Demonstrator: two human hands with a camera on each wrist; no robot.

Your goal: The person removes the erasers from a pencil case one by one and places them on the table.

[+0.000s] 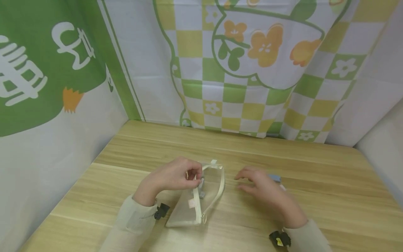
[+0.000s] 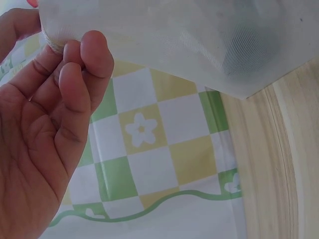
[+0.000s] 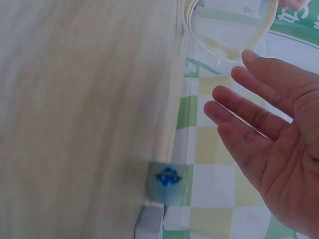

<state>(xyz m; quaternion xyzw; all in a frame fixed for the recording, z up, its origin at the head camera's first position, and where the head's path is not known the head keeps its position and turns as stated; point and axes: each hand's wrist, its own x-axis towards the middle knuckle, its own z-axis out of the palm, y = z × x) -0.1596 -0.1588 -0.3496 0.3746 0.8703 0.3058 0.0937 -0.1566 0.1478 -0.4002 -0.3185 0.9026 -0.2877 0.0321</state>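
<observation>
A see-through mesh zip pouch with a cream zipper band lies on the wooden table, its far end lifted. My left hand pinches the pouch's rim between thumb and fingers; the left wrist view shows the fingers curled on the mesh. A small grey thing shows dimly inside. To the pouch's right, my right hand hovers with straight fingers and holds nothing. In the right wrist view its palm faces the pouch's mouth. Just beyond it lies a small pale-blue item.
A printed cloth backdrop in green, yellow and white checks hangs behind the table and along the left side. A white piece lies beside the blue item. A plain white wall closes the right side.
</observation>
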